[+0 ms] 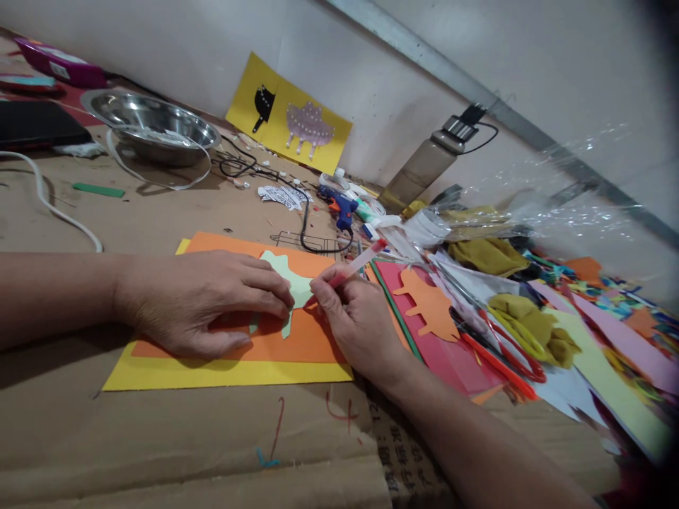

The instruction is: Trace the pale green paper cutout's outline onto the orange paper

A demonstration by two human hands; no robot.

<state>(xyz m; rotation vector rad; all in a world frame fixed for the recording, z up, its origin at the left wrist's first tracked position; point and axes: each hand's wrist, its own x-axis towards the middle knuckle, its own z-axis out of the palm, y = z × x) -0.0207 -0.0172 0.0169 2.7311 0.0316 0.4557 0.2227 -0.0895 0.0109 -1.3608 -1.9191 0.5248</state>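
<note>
A pale green paper cutout (289,279) lies on an orange sheet (223,244), which rests on a yellow sheet (223,376). Pressing on the cutout with outstretched fingers, my left hand (223,300) covers part of it. My right hand (355,318) is closed around a red pen (361,263) with a clear barrel. The pen's tip is at the cutout's right edge, where a thin red line shows on the orange. To the right, an orange paper cutout of similar shape (427,300) lies on red paper (390,272).
Red-handled scissors (523,360), fabric scraps (535,325) and coloured paper crowd the right. At the back are a glue gun (339,205), a water bottle (424,166), a metal bowl (151,120) and yellow cards (318,134) against the wall. A white cable (47,198) crosses the left.
</note>
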